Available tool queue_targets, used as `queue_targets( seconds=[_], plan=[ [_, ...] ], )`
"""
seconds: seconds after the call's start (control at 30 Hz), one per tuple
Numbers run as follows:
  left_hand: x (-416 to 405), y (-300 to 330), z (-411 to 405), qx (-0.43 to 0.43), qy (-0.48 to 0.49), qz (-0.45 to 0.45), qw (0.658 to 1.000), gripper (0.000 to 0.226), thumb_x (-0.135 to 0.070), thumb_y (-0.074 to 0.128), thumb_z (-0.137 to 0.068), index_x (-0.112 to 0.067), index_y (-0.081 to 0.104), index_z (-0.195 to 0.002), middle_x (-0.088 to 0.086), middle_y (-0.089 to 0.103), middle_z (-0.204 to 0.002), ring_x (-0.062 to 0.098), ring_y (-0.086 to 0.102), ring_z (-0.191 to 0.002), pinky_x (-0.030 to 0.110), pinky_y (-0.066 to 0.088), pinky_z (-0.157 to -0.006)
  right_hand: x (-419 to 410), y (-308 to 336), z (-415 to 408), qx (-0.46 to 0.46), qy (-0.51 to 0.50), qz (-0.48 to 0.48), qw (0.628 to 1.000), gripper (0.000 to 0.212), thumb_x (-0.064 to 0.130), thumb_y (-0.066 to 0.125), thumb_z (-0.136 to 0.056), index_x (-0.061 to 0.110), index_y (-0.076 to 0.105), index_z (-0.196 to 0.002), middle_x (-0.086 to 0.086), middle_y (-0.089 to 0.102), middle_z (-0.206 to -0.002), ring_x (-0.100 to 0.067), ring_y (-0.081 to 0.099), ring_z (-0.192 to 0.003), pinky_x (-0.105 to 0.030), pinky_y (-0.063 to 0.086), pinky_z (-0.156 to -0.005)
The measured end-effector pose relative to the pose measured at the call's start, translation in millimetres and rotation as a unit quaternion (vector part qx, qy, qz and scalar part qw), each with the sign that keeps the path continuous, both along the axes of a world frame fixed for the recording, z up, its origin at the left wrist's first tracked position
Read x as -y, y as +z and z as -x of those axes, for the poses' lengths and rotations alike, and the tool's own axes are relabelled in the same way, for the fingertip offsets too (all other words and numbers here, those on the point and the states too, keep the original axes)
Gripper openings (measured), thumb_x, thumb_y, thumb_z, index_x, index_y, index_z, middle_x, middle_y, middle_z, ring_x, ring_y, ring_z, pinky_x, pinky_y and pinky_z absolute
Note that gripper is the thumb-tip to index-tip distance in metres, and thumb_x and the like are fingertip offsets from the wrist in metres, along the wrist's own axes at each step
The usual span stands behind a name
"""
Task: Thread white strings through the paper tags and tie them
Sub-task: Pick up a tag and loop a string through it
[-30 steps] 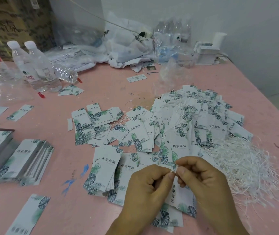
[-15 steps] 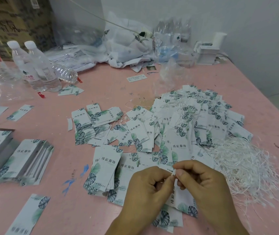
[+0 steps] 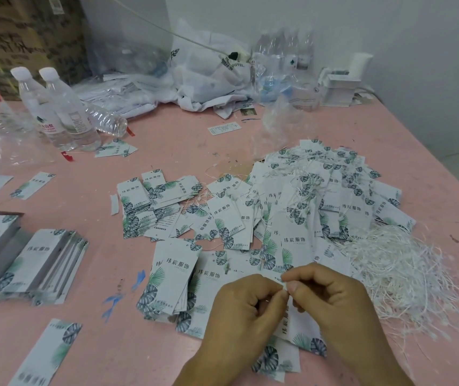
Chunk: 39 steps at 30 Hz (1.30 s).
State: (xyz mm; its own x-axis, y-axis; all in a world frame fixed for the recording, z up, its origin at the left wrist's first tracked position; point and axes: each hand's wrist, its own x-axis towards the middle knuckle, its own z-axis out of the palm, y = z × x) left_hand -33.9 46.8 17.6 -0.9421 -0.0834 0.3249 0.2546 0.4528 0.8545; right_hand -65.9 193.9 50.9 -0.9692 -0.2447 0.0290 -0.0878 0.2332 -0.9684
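Tags and strings spread over the bench (image 3: pixel 167 140)

A heap of strung tags (image 3: pixel 331 190) is placed right of centre, with loose strings (image 3: pixel 401 271) piled to its right. Stacked tags (image 3: pixel 27 263) are set at the left edge. Bottles (image 3: pixel 58 112) are stood at the rear left, bags (image 3: pixel 209 76) behind centre.

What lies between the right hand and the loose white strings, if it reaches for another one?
Nothing visible. The white strings lie in a loose heap on the pink table just beyond the right hand, with only flat paper tags underneath that stretch.
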Motion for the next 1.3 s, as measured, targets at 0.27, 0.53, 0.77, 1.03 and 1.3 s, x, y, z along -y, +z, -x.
queue_targets(
  seconds=[0.27,0.53,0.77,1.03,1.3],
  plan=[
    [0,1,1,0.005,-0.006,-0.028,1.0,0.02,-0.032,0.063,-0.087,-0.044,0.063,-0.071,-0.017,0.046,-0.051,0.0,0.044,-0.05,0.01,0.031,-0.052,-1,-3,3,0.032,-0.014,0.052,0.998,0.029,-0.001,0.068,-0.083,0.027,0.076,-0.081,-0.007,0.066,-0.059,-0.01,0.061,-0.054,-0.017,0.051,-0.056],
    [0,0,1,0.014,-0.003,-0.037,0.999,0.025,-0.033,0.062,-0.086,-0.05,0.062,-0.068,-0.016,0.046,-0.051,0.0,0.042,-0.049,0.011,0.031,-0.05,1,-2,0,0.008,-0.019,0.024,1.0,0.031,0.001,0.069,-0.082,0.032,0.075,-0.081,-0.007,0.067,-0.059,-0.009,0.062,-0.053,-0.016,0.051,-0.057],
    [1,0,1,0.016,-0.002,-0.033,0.999,0.026,-0.032,0.062,-0.086,-0.05,0.061,-0.067,-0.014,0.044,-0.05,0.001,0.041,-0.048,0.011,0.03,-0.05,2,0,-1,-0.007,-0.012,0.006,1.0,0.036,-0.002,0.07,-0.081,0.033,0.075,-0.077,0.0,0.068,-0.059,-0.004,0.061,-0.054,-0.013,0.05,-0.057],
    [-1,0,-1,0.018,-0.013,-0.049,0.999,0.019,-0.039,0.063,-0.091,-0.043,0.066,-0.073,-0.013,0.048,-0.056,0.001,0.044,-0.051,0.013,0.032,-0.052,-3,-8,6,0.034,0.023,0.025,0.999,0.025,0.004,0.072,-0.081,0.029,0.077,-0.079,0.004,0.065,-0.057,-0.001,0.055,-0.054,-0.011,0.045,-0.057],
    [-3,2,-1,0.085,-0.052,-0.208,0.973,0.016,-0.04,0.07,-0.083,-0.027,0.077,-0.077,-0.001,0.047,-0.052,0.008,0.034,-0.051,0.021,0.029,-0.05,-9,-21,12,0.094,0.027,0.075,0.992,0.038,0.045,0.075,-0.062,0.02,0.077,-0.091,0.004,0.061,-0.057,-0.01,0.052,-0.058,-0.025,0.045,-0.062]
  ],
)
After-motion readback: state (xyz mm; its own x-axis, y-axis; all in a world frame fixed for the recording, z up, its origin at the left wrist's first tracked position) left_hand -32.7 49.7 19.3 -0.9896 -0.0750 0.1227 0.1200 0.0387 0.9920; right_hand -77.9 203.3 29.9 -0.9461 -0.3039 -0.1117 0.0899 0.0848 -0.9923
